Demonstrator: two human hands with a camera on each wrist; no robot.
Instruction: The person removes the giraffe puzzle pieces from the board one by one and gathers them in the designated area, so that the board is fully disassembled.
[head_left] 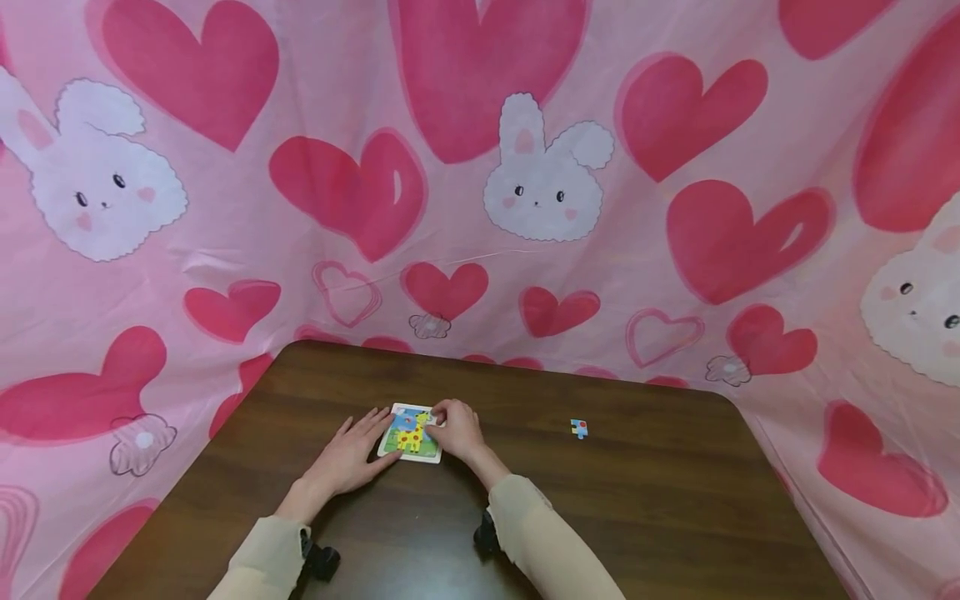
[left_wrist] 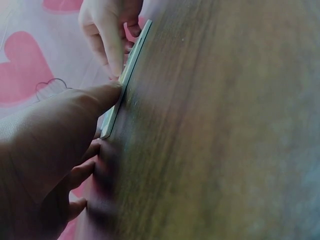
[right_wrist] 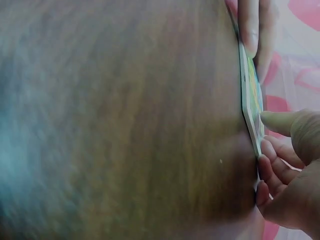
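Note:
A small jigsaw puzzle (head_left: 408, 440) in a white-edged tray lies on the table, with a yellow giraffe on blue and green. My left hand (head_left: 352, 454) rests at its left side, fingers spread and fairly straight, the thumb (left_wrist: 107, 95) on the near edge. My right hand (head_left: 459, 429) is over the upper right of the puzzle, thumb and curled fingers pinching at a puzzle piece that they mostly hide. In the right wrist view, the right thumb (right_wrist: 280, 122) touches the puzzle's top, with the other fingers curled along the tray's side. A loose blue puzzle piece (head_left: 579, 428) lies apart to the right.
The dark brown wooden table (head_left: 637, 500) has rounded far corners. Behind and beside it hangs a pink cloth (head_left: 450, 217) with hearts and rabbit faces. Dark devices are strapped at both wrists.

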